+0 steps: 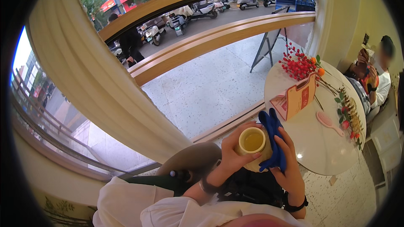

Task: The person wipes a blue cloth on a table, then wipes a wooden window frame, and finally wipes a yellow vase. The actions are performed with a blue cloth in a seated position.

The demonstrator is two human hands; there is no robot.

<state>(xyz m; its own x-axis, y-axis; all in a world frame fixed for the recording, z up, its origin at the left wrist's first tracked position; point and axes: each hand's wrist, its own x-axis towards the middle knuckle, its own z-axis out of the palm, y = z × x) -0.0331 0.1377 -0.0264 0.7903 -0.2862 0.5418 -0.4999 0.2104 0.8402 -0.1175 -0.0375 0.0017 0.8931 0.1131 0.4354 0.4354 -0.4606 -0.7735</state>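
A round cream vase [254, 165] with a wide cylindrical neck is held in front of me, above my lap. My left hand [233, 152] wraps the neck, thumb along the near side and fingers around the far side. The mouth faces up towards me; its inside looks yellowish, and I cannot tell whether that is liquid. My right hand [288, 165] grips a folded dark blue cloth [275, 145] and presses it against the vase's right side. The cloth hides that side, and two folded ends stick up beyond my fingers.
To the right stands a round white table [331, 151] bearing red berry stems [296, 66], a folded printed card [300, 97], a pink hairbrush [326, 121] and mixed sprigs [350, 116]. A person [380, 78] sits beyond it. A cream curtain [104, 78] hangs beside the window on the left.
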